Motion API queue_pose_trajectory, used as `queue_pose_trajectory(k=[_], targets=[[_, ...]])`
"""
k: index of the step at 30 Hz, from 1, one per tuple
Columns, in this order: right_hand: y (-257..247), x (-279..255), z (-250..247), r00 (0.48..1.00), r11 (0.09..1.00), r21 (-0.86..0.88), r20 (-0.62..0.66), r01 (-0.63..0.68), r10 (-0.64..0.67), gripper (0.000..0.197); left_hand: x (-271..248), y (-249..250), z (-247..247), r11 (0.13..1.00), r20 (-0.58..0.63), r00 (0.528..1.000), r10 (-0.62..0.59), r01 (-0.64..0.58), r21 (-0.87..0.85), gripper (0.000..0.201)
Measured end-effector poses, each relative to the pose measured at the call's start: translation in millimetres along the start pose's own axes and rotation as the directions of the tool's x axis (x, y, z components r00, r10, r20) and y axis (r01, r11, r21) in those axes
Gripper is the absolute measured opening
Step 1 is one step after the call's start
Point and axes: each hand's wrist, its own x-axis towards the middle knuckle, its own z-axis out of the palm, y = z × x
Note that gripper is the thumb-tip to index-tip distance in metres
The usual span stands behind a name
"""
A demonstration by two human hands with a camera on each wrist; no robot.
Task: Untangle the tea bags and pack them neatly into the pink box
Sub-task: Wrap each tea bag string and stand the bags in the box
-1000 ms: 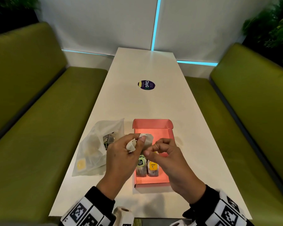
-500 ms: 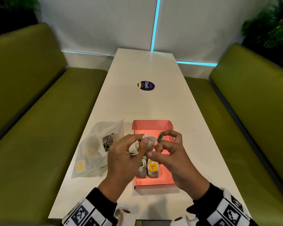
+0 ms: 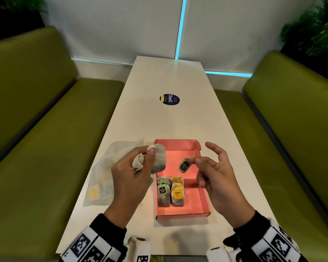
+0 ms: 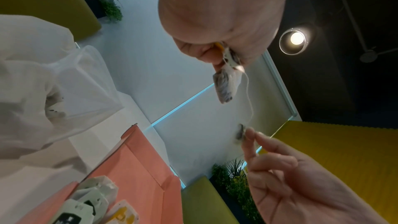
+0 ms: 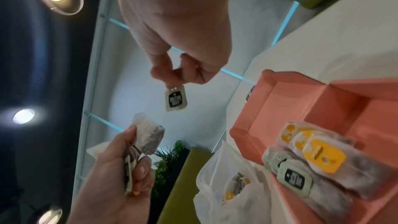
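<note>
Left hand (image 3: 129, 173) grips tea bags (image 3: 157, 160) above pink box (image 3: 204, 197) rim; right hand (image 3: 216, 174) pinches tag (image 3: 184, 164) over box's open far half. White table (image 3: 169, 78), green benches (image 3: 45, 148).

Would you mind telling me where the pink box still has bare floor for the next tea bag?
The pink box has bare floor on its right side, between the yellow-tagged row and the right wall, and across its far half, below both hands. Its near-left is crowded: the green-tagged row sits against the left wall, touching the yellow row.
</note>
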Motion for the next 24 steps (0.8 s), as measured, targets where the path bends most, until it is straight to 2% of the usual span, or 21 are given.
queue_pose_trajectory(k=[4, 8, 11, 14, 16, 19, 21, 24], targets=[[2.3, 1.7, -5.2, 0.995, 0.995, 0.061, -0.068, -0.075, 0.079, 0.028, 2.7, -1.6, -1.6, 0.996, -0.031, 0.996, -0.08, 0.079, -0.041, 0.011], [6.6, 3.4, -8.5, 0.993, 0.989, 0.099, -0.043, -0.106, 0.11, 0.015, -1.4, -3.1, -1.1, 0.997, -0.008, 0.998, -0.066, 0.066, -0.034, 0.01], [7.7, 7.8, -10.1, 0.99, 0.979, 0.163, -0.045, -0.123, 0.132, 0.015, -4.6, -3.7, 0.8, 0.999, 0.016, 1.0, -0.026, 0.027, -0.024, 0.011], [8.8, 11.4, -11.8, 0.992, 0.967, 0.247, -0.098, -0.058, 0.085, 0.02, -7.3, -6.5, 2.4, 0.999, 0.014, 0.999, -0.043, 0.043, -0.015, 0.015], [10.7, 10.3, -11.9, 0.994, 0.977, 0.215, -0.109, 0.01, 0.014, 0.02, -9.1, -7.4, 3.8, 0.998, 0.024, 0.998, -0.051, 0.052, -0.023, 0.017], [13.5, 8.7, -11.1, 0.992, 0.994, 0.053, -0.088, 0.098, -0.093, 0.025, -11.6, -7.2, 4.9, 1.0, 0.05, 0.999, -0.018, 0.019, -0.013, 0.017], [15.3, 9.2, -11.4, 0.993, 0.995, -0.012, -0.063, 0.103, -0.104, 0.03, -12.3, -5.7, 5.7, 1.0, 0.057, 0.998, -0.003, 0.003, -0.008, 0.015], [15.4, 9.3, -12.1, 0.996, 0.996, -0.004, -0.028, 0.089, -0.089, 0.027, -11.6, -2.4, 6.1, 1.0, 0.056, 0.998, -0.008, 0.008, -0.01, 0.013]])
